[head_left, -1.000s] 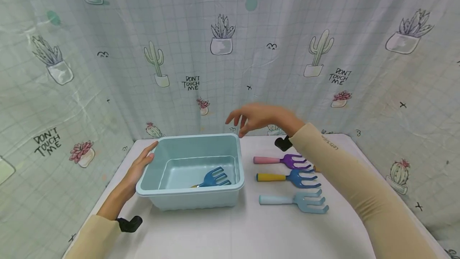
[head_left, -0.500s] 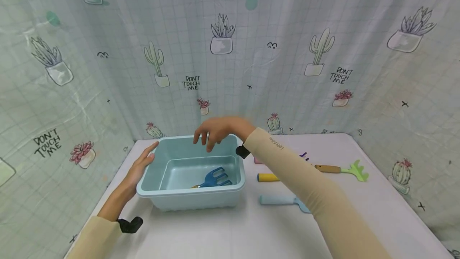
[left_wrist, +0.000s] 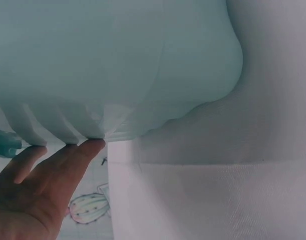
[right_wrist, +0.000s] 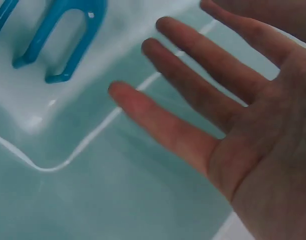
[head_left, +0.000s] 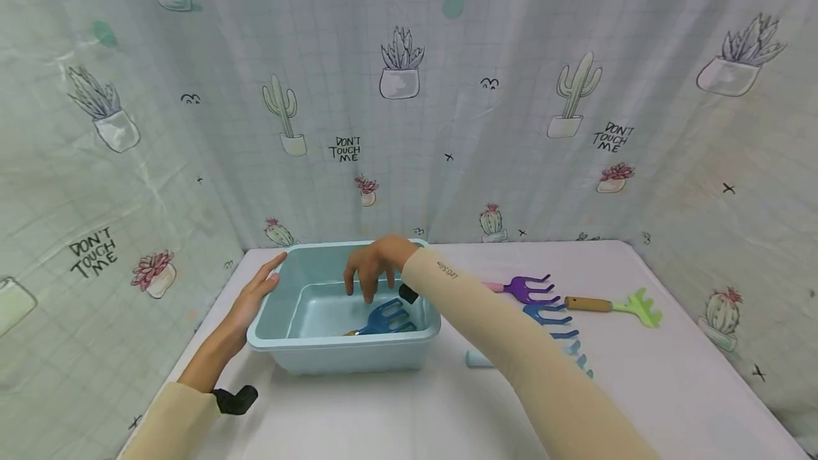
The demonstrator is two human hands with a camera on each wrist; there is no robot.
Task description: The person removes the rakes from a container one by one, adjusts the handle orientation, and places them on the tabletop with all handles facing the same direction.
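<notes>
A pale blue plastic tub (head_left: 345, 360) stands on the table. Inside, toward its front right, lies a blue hand fork (head_left: 381, 319), its tines pointing right. My left hand (head_left: 246, 302) rests against the tub's left side; in the left wrist view its straight fingertips (left_wrist: 95, 145) touch the ribbed wall. My right hand (head_left: 373, 268) is over the tub's interior, above and behind the fork. The right wrist view shows that hand's fingers (right_wrist: 163, 127) spread and nothing held, with the fork's tines beyond them.
Right of the tub lie a purple hand fork (head_left: 525, 288) with a pink handle, another blue fork (head_left: 543, 314), a light blue fork (head_left: 478, 359) partly hidden by the right sleeve (head_left: 511, 339), and a green rake (head_left: 642, 309) with a wooden handle. A printed curtain (head_left: 409, 126) surrounds the table.
My right hand has moved left from beyond the tub's back right corner and down into the tub. The left hand has stayed at the tub's side, and the fork inside lies as before.
</notes>
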